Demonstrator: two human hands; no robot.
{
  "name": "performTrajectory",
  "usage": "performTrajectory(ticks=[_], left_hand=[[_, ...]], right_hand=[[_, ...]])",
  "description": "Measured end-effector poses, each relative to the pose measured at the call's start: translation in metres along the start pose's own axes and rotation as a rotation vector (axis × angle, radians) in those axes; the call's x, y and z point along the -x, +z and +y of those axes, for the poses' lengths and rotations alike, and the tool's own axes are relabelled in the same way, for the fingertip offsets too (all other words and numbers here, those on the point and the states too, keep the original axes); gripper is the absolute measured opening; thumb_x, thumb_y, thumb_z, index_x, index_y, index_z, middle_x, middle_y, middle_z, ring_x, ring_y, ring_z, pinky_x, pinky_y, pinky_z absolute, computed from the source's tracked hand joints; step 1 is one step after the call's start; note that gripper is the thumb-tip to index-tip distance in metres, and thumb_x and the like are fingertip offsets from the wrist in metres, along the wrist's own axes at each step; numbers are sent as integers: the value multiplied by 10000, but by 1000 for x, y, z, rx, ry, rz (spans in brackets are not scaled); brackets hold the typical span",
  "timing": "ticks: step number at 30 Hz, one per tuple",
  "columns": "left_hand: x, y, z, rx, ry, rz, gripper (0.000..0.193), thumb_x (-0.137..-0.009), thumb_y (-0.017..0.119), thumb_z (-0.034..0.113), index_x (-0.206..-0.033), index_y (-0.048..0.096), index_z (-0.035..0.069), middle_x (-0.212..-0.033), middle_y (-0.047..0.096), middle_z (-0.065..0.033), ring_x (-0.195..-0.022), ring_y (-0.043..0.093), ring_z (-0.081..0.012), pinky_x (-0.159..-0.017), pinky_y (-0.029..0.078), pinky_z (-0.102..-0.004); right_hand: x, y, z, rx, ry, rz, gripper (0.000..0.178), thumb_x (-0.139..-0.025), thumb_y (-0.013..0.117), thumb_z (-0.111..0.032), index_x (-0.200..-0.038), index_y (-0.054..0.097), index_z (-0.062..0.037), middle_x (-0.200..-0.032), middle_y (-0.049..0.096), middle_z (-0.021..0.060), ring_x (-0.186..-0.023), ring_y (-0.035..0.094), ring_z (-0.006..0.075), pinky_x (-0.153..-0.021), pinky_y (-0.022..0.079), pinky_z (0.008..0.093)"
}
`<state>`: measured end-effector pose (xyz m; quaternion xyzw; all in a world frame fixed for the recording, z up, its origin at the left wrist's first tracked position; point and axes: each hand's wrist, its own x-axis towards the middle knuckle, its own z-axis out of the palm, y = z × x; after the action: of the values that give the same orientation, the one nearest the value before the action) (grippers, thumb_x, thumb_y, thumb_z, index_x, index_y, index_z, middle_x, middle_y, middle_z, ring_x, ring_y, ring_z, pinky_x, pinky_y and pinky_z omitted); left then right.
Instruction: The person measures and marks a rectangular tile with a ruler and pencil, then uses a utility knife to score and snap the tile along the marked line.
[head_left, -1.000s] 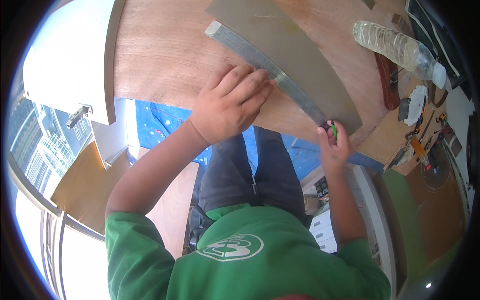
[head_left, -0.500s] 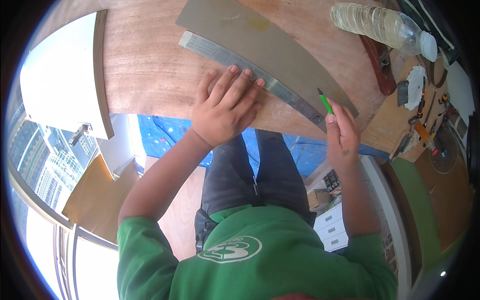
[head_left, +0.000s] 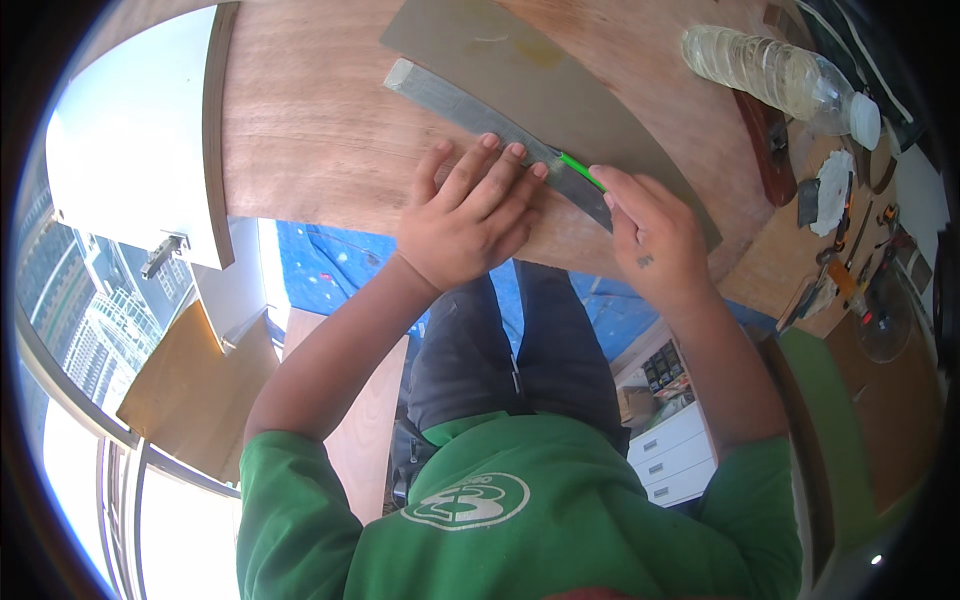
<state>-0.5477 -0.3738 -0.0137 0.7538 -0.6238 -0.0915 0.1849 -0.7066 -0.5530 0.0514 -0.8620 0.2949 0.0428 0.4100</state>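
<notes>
Head view: L hand point(head_left: 462, 215) is splaying, unclenched, on metal ruler point(head_left: 450, 98); R hand point(head_left: 660, 238) is gripping green pencil point(head_left: 580, 170). Prob. best: pinning ruler firmly, tip hugging edge.

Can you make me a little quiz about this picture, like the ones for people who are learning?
1. True or false: the right hand holds a slim green pencil.
2. Does the clear, ridged plastic bottle stand upright or lie on its side?
3. Pick one. The left hand touches:
A) the plastic bottle
B) the long, flat, grey metal ruler
C) the blue, paint-spotted sheet

Key:
1. True.
2. It lies on its side.
3. B.
</notes>
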Motion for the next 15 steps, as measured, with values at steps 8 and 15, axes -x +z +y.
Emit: performTrajectory(ticks=[8, 15], left_hand=[[0, 0, -1, 23, 3, 24, 528, -837, 756, 386, -1342, 689, 248, -1400, 607, 9, -1332, 548, -228, -1134, 361, -495], [2, 0, -4, 33, 19, 34, 426, -837, 727, 386, -1230, 719, 222, -1372, 612, 13, -1352, 538, -212, -1118, 390, -516]], right_hand=[[-24, 5, -15, 69, -54, -33, 371, -871, 614, 34, -1224, 654, -70, -959, 673, 159, -853, 671, 399, -728, 543, 485], [-76, 25, -44, 129, -128, 7, 241, -880, 627, -46, -1118, 643, -81, -927, 681, 156, -806, 666, 410, -673, 537, 504]])
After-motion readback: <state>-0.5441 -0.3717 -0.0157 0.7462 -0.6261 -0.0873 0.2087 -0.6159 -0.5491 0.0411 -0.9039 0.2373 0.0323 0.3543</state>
